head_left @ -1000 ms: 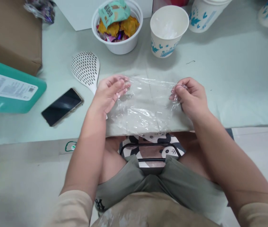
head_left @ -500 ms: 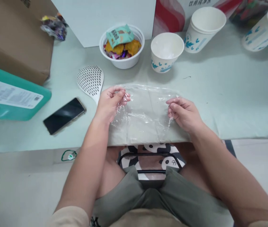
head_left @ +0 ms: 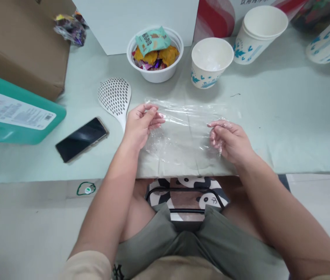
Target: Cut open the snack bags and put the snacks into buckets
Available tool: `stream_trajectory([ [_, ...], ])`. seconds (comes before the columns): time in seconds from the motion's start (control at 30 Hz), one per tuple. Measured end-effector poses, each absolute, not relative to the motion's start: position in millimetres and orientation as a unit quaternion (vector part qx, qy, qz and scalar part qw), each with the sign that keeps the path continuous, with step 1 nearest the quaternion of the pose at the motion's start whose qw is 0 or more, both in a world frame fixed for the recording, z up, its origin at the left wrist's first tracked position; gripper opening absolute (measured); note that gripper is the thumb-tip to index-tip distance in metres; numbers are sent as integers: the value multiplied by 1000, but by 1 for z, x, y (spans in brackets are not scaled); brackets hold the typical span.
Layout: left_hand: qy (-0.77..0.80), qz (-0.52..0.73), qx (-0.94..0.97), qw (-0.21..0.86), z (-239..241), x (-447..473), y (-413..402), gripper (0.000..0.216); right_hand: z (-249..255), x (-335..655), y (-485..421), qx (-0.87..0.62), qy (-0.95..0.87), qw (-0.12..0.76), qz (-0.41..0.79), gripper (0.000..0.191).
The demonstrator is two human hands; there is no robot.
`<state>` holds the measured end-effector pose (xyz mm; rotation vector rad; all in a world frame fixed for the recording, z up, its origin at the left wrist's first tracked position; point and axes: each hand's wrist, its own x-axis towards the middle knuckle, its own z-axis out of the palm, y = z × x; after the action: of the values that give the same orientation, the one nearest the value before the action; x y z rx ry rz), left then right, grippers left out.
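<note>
A clear plastic bag [head_left: 182, 134] is stretched flat between my two hands, just above the front part of the table. My left hand [head_left: 143, 124] pinches its left side between thumb and fingers. At the right side, my right hand [head_left: 230, 138] is closed on the crinkled film, fingers curled. Beside my left hand lies a white slotted skimmer [head_left: 115, 95], its handle partly hidden by that hand. Beyond the bag stand a white bowl [head_left: 156, 76] with wrapped snacks and a paper cup [head_left: 210, 66].
A black phone [head_left: 81, 139] lies left of my left arm. Farther left are a green jug [head_left: 36, 132] and a cardboard box [head_left: 36, 46]. Stacked paper cups [head_left: 255, 39] and another cup [head_left: 328, 42] stand at the back right, near a white box [head_left: 141, 15].
The film's far edge is pulled into taut creases between my hands. My left hand's fingers have spread a little, and the whole view has shifted slightly.
</note>
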<state>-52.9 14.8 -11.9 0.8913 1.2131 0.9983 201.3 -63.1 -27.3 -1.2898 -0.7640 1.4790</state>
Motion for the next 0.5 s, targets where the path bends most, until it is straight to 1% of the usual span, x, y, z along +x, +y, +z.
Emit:
stream_trajectory([
  [0.07,521,398,415,630,-12,-55,14,19,-27,202,-63,-542,-322,509,586,25],
  [0.13,525,374,442,624,-13,-57,13,18,-27,204,-62,-548,-312,522,574,24],
  [0.27,542,408,464,570,-16,-58,14,11,-27,208,-62,-558,-296,524,570,31],
  [0.37,516,420,479,573,-17,-59,13,23,-27,210,-63,-547,-309,518,581,41],
  [0.43,491,395,497,597,-17,-60,13,34,-27,210,-64,-537,-316,506,596,47],
  [0.5,483,367,510,609,-17,-61,12,37,-27,211,-64,-540,-321,495,600,48],
])
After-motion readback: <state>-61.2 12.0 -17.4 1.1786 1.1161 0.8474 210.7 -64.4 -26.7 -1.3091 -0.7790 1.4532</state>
